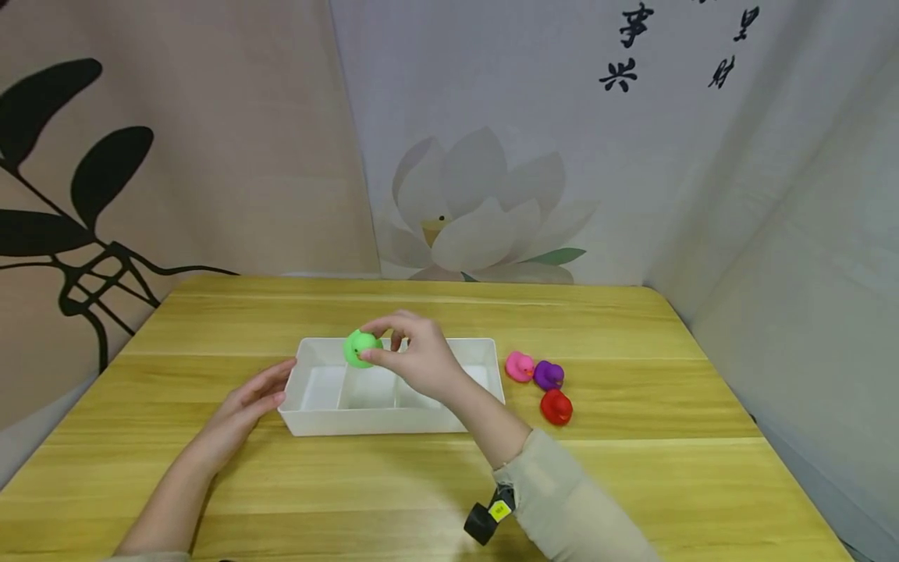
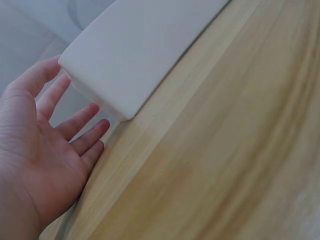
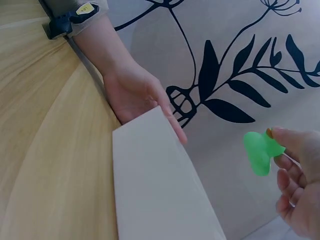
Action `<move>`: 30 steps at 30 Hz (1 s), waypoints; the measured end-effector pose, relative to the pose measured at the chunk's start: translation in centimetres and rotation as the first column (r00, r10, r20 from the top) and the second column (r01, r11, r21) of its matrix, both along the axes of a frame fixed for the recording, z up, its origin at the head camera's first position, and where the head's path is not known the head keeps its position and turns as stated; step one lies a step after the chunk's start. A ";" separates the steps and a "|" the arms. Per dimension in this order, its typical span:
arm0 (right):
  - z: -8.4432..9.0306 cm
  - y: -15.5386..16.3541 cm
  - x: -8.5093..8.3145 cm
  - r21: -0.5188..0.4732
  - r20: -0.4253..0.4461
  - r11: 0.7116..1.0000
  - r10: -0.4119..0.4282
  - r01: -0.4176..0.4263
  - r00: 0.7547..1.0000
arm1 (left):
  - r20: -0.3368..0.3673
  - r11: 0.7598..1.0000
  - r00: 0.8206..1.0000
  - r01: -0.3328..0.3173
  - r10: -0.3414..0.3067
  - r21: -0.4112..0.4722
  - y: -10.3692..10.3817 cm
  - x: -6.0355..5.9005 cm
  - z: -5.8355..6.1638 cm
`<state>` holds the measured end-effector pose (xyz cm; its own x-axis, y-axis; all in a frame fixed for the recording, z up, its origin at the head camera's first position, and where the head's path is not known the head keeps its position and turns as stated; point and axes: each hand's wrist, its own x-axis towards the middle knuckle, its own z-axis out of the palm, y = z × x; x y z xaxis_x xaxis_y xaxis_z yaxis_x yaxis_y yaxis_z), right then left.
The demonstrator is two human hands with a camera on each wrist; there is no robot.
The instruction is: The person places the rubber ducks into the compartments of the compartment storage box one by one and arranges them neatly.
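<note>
Right hand [image 1: 421, 363] reaches over white tray [image 1: 485, 343], pinching green duck [image 1: 361, 349] above left compartments. Left hand [image 1: 249, 402], fingers spread flat, braces tray's 9 o'clock end, likely steadying it. Three ducks [image 1: 544, 386] wait at 3 o'clock on table [image 1: 632, 484].

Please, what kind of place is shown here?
Probably a staged tabletop recording corner: a wooden table enclosed by printed fabric backdrops, with only a white divided tray and toy ducks.
</note>
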<state>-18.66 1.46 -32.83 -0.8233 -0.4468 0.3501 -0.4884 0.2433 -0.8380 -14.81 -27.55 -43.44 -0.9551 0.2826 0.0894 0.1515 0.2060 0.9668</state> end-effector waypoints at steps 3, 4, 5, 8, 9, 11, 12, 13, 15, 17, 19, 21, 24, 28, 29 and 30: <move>-0.9 -1.0 -0.6 0.007 0.011 1.000 0.010 -0.010 1.000 | 0.019 1.000 1.000 -0.018 0.018 -0.014 0.0 0.0 0.0; -1.1 -1.3 -0.8 0.007 0.016 1.000 0.014 -0.014 1.000 | 0.023 1.000 1.000 -0.019 0.019 -0.018 0.0 0.0 0.0; -1.2 -1.6 -0.9 0.007 0.021 1.000 0.020 -0.020 1.000 | 0.025 1.000 0.999 -0.020 0.020 -0.021 0.0 0.0 0.1; -1.7 -2.4 -1.3 0.023 0.042 0.999 0.033 -0.034 0.999 | 0.014 1.000 1.000 -0.006 0.006 -0.023 0.0 0.0 0.1; -1.9 -2.6 -1.5 0.028 0.051 0.999 0.039 -0.041 0.998 | 0.008 1.000 1.000 0.001 -0.001 -0.023 0.0 0.0 0.2; -2.2 -3.1 -1.7 0.043 0.066 0.998 0.049 -0.051 0.997 | 0.004 1.000 1.000 0.009 -0.009 -0.022 -0.1 0.0 0.2; -2.4 -3.4 -1.8 0.050 0.073 0.997 0.053 -0.057 0.996 | 0.004 1.000 1.000 0.010 -0.010 -0.024 -0.1 0.0 0.2; -2.5 -3.6 -1.9 0.057 0.078 0.996 0.059 -0.064 0.995 | 0.007 1.000 1.000 0.009 -0.009 -0.028 -0.1 0.0 0.1; -2.7 -4.0 -2.2 0.066 0.088 0.994 0.076 -0.082 0.993 | 0.013 0.999 1.000 0.004 -0.004 -0.035 0.0 0.0 0.2; -2.8 -4.3 -2.4 0.093 0.083 0.990 0.097 -0.105 0.992 | 0.018 0.999 1.000 -0.002 0.002 -0.044 0.0 -0.1 0.1; -2.8 -4.5 -2.6 0.123 0.084 0.984 0.120 -0.130 0.989 | 0.025 0.999 1.000 -0.007 0.008 -0.046 0.0 -0.1 0.1; -2.8 -4.7 -2.8 0.151 0.088 0.976 0.148 -0.160 0.985 | 0.026 0.999 1.000 -0.009 0.010 -0.049 -0.1 -0.1 0.1; -3.1 -5.0 -3.2 0.169 0.091 0.966 0.182 -0.195 0.979 | 0.028 0.999 1.000 -0.008 0.010 -0.049 0.0 -0.1 0.1; -3.7 -5.5 -3.7 0.169 0.089 0.959 0.215 -0.227 0.973 | 0.037 0.999 0.999 -0.007 0.009 -0.050 0.0 0.0 0.1; -3.7 -5.6 -3.7 0.170 0.092 0.958 0.219 -0.232 0.971 | 0.039 0.999 0.999 -0.006 0.008 -0.047 0.0 0.0 0.1; -3.8 -5.7 -3.8 0.169 0.097 0.957 0.222 -0.236 0.970 | 0.040 0.999 0.999 -0.010 0.012 -0.046 0.0 0.0 0.2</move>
<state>-22.43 -4.25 -36.63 -0.7124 -0.6761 0.1880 -0.4850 0.2807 -0.8283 -14.79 -27.53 -43.29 -0.9607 0.2751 0.0382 0.1103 0.2517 0.9615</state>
